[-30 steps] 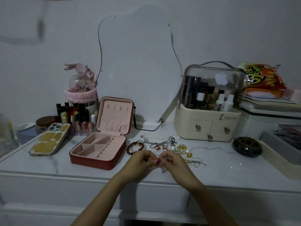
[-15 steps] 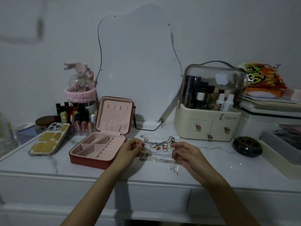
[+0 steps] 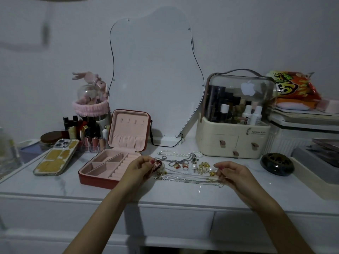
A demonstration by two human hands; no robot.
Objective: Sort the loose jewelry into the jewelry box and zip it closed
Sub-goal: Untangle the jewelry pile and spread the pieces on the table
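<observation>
The red jewelry box (image 3: 95, 177) with pink lining lies open on the white table, its lid upright and its compartments holding nothing. Right of it lies loose jewelry: a pearl strand (image 3: 176, 154), a dark chain (image 3: 180, 159), rings (image 3: 185, 165), gold and pearl earrings (image 3: 203, 166) and a red bead bracelet (image 3: 158, 165). My left hand (image 3: 139, 170) and my right hand (image 3: 232, 172) each pinch an end of a thin silver chain necklace (image 3: 187, 177), stretched between them just above the table.
A phone (image 3: 56, 156) lies left of the box, cosmetics (image 3: 82, 131) behind it. A wavy mirror (image 3: 156, 79) stands at the back. A cream organiser (image 3: 233, 140) sits back right, a dark round dish (image 3: 277, 164) beside it, a tray (image 3: 311, 180) at far right.
My hands were together over the jewelry pile a second ago. They have moved apart, left hand toward the box and right hand rightward, drawing the thin chain out straight between them.
</observation>
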